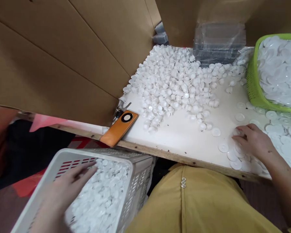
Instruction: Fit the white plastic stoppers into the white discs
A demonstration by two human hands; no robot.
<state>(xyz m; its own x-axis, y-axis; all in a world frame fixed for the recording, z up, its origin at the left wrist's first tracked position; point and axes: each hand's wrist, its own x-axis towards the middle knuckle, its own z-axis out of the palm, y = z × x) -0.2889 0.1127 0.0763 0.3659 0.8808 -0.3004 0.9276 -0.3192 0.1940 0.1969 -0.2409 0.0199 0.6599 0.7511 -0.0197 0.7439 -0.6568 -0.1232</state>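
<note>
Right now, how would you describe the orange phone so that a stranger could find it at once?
Start at the white table, at its near wooden edge. Follow that edge left, past the heap of small white caps, to the corner by the cardboard wall. The phone lies there flat, slanted: the only orange thing, with a round black camera ring.

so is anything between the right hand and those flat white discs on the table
Nothing visible: the right hand already rests on the flat white discs near the table edge. The pile of small caps lies farther back, apart from it.
</note>
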